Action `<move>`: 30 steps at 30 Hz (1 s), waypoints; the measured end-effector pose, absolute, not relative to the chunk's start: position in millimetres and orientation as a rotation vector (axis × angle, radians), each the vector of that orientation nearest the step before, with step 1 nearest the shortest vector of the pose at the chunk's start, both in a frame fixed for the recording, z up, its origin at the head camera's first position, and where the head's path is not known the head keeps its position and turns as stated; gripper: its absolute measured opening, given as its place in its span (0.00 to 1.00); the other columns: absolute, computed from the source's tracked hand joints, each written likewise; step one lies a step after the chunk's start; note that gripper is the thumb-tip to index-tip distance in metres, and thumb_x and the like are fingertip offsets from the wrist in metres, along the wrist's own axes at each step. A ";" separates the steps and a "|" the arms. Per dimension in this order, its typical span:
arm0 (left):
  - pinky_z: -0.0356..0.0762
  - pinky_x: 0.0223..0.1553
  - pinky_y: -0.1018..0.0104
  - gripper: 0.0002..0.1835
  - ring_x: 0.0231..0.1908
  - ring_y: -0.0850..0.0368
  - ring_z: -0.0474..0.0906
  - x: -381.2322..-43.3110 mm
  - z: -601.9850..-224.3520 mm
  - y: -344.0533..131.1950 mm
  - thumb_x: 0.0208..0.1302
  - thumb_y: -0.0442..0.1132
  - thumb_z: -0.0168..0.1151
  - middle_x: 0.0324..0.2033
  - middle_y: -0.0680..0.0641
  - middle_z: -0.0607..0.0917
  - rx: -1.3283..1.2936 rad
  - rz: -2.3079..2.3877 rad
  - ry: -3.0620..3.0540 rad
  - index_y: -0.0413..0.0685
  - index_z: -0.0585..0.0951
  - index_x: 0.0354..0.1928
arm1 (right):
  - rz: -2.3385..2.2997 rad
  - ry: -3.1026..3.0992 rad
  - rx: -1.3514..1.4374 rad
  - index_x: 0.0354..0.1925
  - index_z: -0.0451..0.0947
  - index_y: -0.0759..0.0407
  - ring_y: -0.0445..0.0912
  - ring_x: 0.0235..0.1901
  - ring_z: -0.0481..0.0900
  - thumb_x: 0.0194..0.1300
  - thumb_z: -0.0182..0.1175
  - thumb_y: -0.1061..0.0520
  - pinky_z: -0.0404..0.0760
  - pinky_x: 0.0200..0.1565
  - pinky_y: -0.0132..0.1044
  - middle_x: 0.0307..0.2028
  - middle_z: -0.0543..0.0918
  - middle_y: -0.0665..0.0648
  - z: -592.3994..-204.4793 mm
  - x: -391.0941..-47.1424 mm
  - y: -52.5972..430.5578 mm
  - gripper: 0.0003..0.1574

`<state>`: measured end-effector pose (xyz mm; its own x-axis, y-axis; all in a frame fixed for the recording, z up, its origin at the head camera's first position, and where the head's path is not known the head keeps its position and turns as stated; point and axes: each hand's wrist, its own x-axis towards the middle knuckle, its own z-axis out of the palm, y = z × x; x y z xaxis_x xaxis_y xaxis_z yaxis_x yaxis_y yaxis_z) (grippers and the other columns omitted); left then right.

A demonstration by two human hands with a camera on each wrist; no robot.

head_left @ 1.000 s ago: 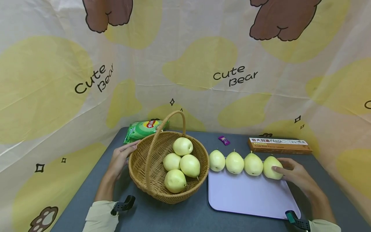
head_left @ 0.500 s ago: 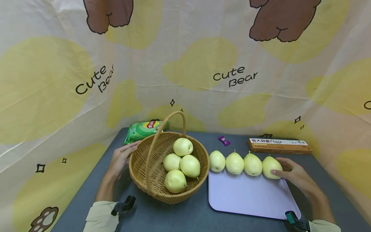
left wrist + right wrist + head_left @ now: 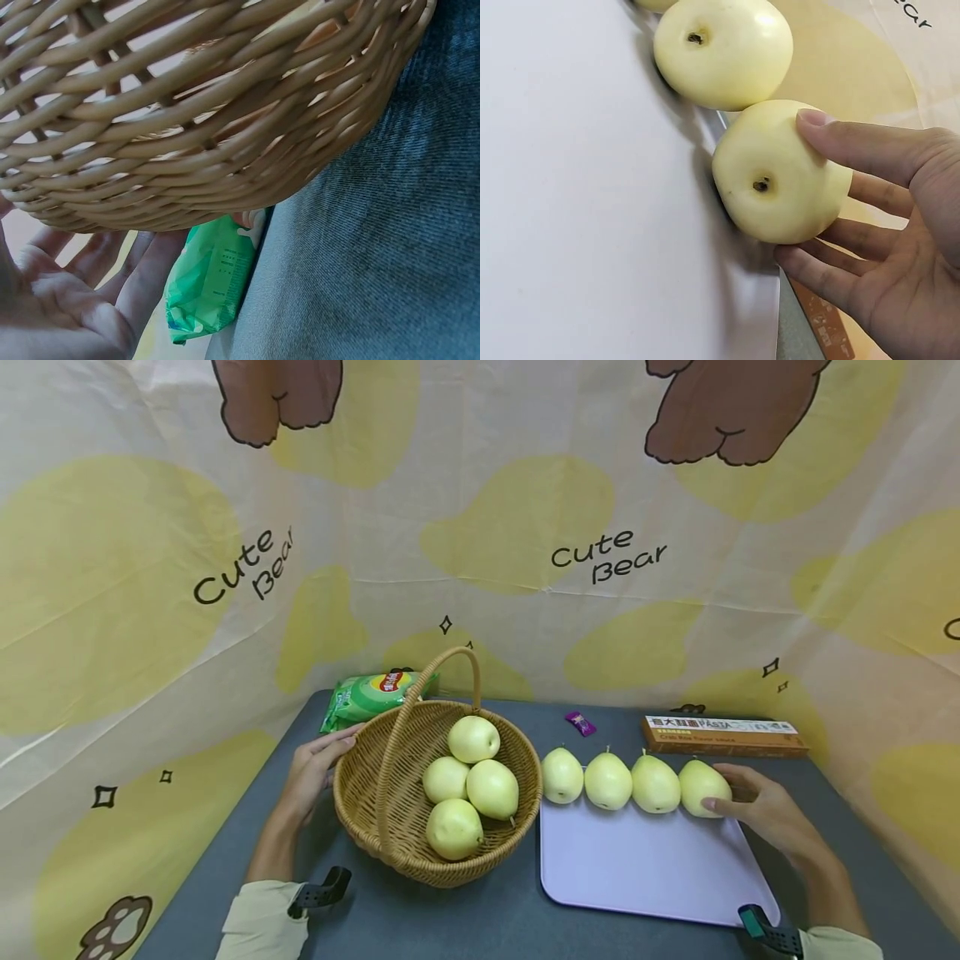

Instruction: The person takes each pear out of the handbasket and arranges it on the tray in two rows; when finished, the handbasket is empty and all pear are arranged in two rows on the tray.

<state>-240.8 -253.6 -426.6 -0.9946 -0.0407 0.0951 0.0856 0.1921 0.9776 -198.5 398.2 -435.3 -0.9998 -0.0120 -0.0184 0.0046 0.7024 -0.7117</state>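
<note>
Apparently uncurled, left hand touching tan wicker basket, green plastic bag at eleven o'clock, right hand pinching pale-yellow pear, calyx right-wrist-only.

Pale yellow-green on the pears at four and six o'clock; woven tan on the wicker basket at six; lilac on the tray at five; yellow blotches across the cream backdrop at twelve.
</note>
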 end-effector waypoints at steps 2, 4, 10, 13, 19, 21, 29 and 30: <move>0.90 0.44 0.64 0.27 0.50 0.66 0.84 -241.0 -426.8 -253.5 0.81 0.51 0.58 0.52 0.61 0.87 -0.057 -1.939 -2.347 0.41 0.79 0.71 | -1.202 2.879 -0.002 0.77 0.65 0.65 0.32 0.50 0.74 0.70 0.72 0.41 0.79 0.47 0.34 0.66 0.78 0.74 -436.1 -198.1 398.5 0.51; 0.90 0.44 0.63 0.27 0.50 0.65 0.84 -241.2 -427.0 -253.4 0.81 0.51 0.58 0.52 0.60 0.87 -0.067 -1.943 -2.344 0.41 0.79 0.71 | -1.204 2.873 0.005 0.78 0.65 0.64 0.32 0.50 0.74 0.70 0.72 0.41 0.78 0.47 0.35 0.67 0.77 0.74 -436.7 -197.6 398.9 0.51; 0.90 0.44 0.64 0.27 0.50 0.65 0.84 -240.8 -426.3 -253.0 0.81 0.50 0.58 0.51 0.61 0.87 -0.067 -1.951 -2.335 0.41 0.79 0.71 | -1.223 2.852 0.006 0.78 0.64 0.64 0.30 0.49 0.74 0.70 0.72 0.41 0.79 0.46 0.33 0.67 0.77 0.73 -436.0 -197.6 400.0 0.51; 0.89 0.45 0.64 0.27 0.51 0.65 0.84 -240.8 -426.1 -253.1 0.81 0.51 0.58 0.52 0.60 0.87 -0.069 -1.948 -2.338 0.41 0.79 0.71 | -1.240 2.850 -0.008 0.78 0.64 0.65 0.26 0.47 0.74 0.70 0.72 0.42 0.80 0.45 0.31 0.66 0.77 0.73 -435.8 -198.0 400.4 0.50; 0.89 0.45 0.64 0.27 0.51 0.65 0.84 -240.7 -426.1 -253.6 0.81 0.52 0.58 0.53 0.59 0.87 -0.080 -1.948 -2.343 0.42 0.79 0.72 | -1.240 2.880 -0.005 0.78 0.63 0.65 0.33 0.52 0.79 0.71 0.71 0.42 0.80 0.46 0.32 0.69 0.75 0.73 -433.7 -197.5 401.1 0.51; 0.89 0.45 0.64 0.27 0.51 0.64 0.83 -240.3 -426.1 -253.7 0.81 0.52 0.58 0.54 0.58 0.87 -0.073 -1.948 -2.343 0.42 0.79 0.71 | -1.252 2.875 0.020 0.79 0.61 0.65 0.49 0.59 0.80 0.72 0.70 0.41 0.82 0.52 0.42 0.71 0.73 0.75 -431.5 -197.0 400.8 0.52; 0.89 0.46 0.64 0.28 0.51 0.64 0.83 -239.5 -426.2 -252.9 0.81 0.52 0.58 0.54 0.58 0.86 -0.039 -1.938 -2.350 0.42 0.79 0.71 | -1.314 2.902 0.080 0.82 0.55 0.64 0.79 0.72 0.62 0.73 0.68 0.38 0.72 0.62 0.73 0.76 0.64 0.77 -417.6 -195.0 396.3 0.57; 0.89 0.46 0.64 0.28 0.51 0.64 0.83 -239.6 -426.1 -252.8 0.81 0.52 0.58 0.54 0.58 0.87 -0.042 -1.940 -2.348 0.42 0.79 0.71 | -1.310 2.924 0.074 0.82 0.56 0.64 0.78 0.72 0.63 0.73 0.68 0.38 0.76 0.61 0.68 0.76 0.65 0.76 -416.0 -195.3 394.7 0.56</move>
